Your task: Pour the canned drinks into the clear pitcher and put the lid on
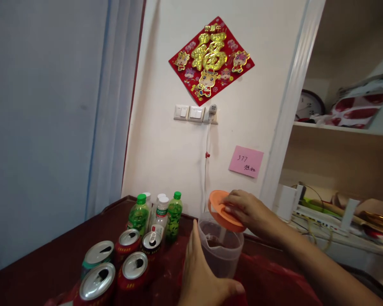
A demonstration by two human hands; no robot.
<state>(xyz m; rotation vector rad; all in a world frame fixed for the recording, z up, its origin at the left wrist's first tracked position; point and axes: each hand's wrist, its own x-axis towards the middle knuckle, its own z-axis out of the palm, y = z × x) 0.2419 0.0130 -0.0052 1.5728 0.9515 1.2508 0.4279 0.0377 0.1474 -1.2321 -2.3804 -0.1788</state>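
While a blue-grey curtain [44, 106] fills the far left, a dark red table [28, 272] runs along the bottom. On it stand five opened drink cans with silver tops: one teal can [98, 255] at the left, and four red or dark red cans [94, 289] around it. Just behind them, two green bottles [138, 216] with green caps stand either side of clear bottles [161, 212] with white caps.

On the wall above hangs a diamond-shaped red decoration [191, 80] with a gold character and cartoon cattle; light switches [181, 112] sit beneath it.

At lower centre, the left hand [198, 272] is spread wide, thumb away from fingers, around the near left side of a translucent pitcher [221, 259]; I cannot tell how firmly it grips. The pitcher stands upright on the table, its mouth partly uncovered. Over its far side is a tilted orange lid [217, 199], pinched between the closed-in fingers and thumb of the right hand [247, 210]. Whether the lid touches the rim is unclear.

Above that hand, a pink note [246, 161] reads "377". At far right, shelves hold a clock [309, 104] and a white router [322, 219].
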